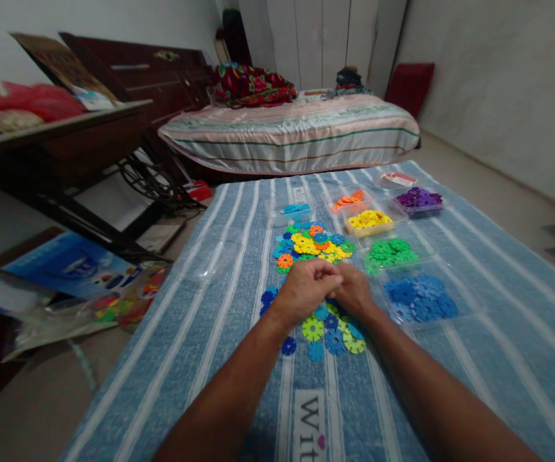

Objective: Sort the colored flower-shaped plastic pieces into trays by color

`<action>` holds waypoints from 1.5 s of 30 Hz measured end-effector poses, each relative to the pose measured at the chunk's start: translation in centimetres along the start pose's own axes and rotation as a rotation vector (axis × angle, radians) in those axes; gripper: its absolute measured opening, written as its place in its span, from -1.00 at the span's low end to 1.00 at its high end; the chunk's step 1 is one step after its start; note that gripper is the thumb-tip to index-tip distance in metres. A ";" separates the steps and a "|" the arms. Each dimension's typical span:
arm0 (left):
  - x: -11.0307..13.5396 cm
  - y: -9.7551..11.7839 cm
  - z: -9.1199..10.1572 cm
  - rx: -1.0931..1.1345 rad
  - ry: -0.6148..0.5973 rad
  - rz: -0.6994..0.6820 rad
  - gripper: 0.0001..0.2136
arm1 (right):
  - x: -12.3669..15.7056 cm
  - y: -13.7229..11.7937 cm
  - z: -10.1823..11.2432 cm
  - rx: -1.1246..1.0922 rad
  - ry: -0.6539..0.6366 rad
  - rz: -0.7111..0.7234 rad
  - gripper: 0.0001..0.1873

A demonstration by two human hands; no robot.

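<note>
My left hand point(302, 290) and my right hand point(354, 289) meet over the middle of the table, fingers curled and fingertips together. Whatever lies between the fingertips is hidden. Just beyond them is a mixed heap of notched plastic discs point(306, 242) in yellow, green, blue and orange. Below and partly behind my hands lie more loose discs, among them a lime-green disc point(312, 328), a blue disc point(335, 341) and a dark blue disc point(289, 346). To the right of my right hand sit a clear box of blue discs point(421, 297) and a box of green discs point(391, 251).
Farther back stand clear boxes with yellow discs point(369, 219), purple discs point(419, 197), orange discs point(349, 201) and light blue discs point(294, 209). A transparent round lid point(212, 253) lies at left on the striped tablecloth point(185, 359). Beyond the table is a bed point(296, 138).
</note>
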State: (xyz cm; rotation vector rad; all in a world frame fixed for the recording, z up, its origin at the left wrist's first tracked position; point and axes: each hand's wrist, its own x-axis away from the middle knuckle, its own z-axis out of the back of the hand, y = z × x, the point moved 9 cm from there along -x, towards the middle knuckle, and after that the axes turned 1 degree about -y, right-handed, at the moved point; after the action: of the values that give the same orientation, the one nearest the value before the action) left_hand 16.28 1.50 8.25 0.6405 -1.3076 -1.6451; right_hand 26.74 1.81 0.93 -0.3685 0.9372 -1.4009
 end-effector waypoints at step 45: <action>-0.1 -6.8 7.3 -1.043 0.190 0.109 -0.86 | -0.1 -0.4 0.1 0.027 0.020 0.000 -0.75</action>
State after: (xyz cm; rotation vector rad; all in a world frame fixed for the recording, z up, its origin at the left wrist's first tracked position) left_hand 8.03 5.19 4.02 0.0702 -0.2252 -1.8308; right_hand 26.57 1.84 1.32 -0.3352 0.9332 -1.4185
